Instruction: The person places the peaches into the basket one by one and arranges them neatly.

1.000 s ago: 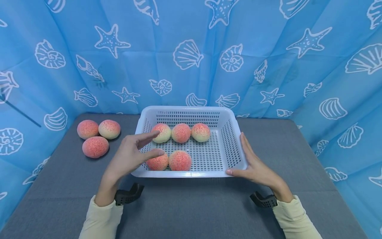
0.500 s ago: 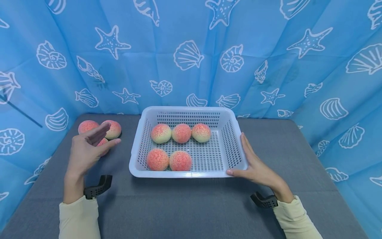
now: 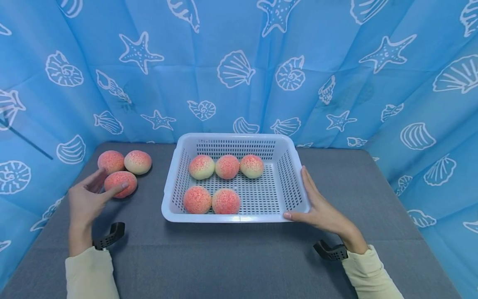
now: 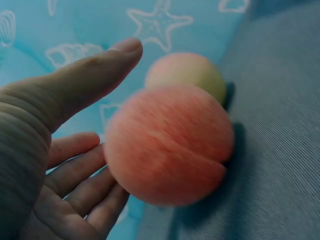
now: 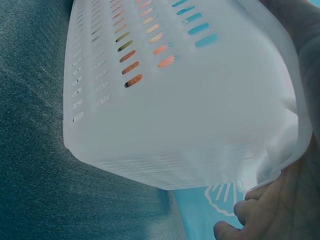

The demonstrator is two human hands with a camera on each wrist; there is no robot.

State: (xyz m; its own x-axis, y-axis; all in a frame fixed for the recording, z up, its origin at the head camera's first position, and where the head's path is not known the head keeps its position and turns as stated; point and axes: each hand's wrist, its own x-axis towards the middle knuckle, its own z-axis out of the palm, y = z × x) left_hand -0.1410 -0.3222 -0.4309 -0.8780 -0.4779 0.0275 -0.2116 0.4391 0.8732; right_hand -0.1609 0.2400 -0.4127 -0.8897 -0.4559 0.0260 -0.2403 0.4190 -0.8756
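1. Head view, near peach (image 3: 126, 177): on the table (image 3: 224, 253), ahead and to the right of the palm of my left hand (image 3: 84, 203); long axis roughly left to right.
2. Head view, left fingers (image 3: 95, 178): apart from the thumb (image 3: 113, 191), which overlaps the peach's near side; the others stand at its left end. Left hand much the nearer.
3. Head view, neighbours: pink peach (image 3: 110, 160) and pale peach (image 3: 138, 162), just behind the near one; whether they touch it, I cannot tell.
4. Head view, right hand (image 3: 321, 209): well apart from that peach, holding the basket (image 3: 239, 218) at its near right corner, thumb on the near rim, fingers along the right side.
5. Head view, basket contents: back row (image 3: 227, 166) of three peaches, front row (image 3: 225, 201) of two.
6. Head view, room: grey table, blue shell-print curtain (image 3: 239, 41) behind.
7. Left wrist view: peach beside my spread fingers, thumb clear of it. Fingertips meet its edge in outline; contact uncertain. A paler peach shows behind; cloth weave on the table.
8. Right wrist view: slotted basket wall, peach colours through the slots; my fingers at the rim, table alongside.
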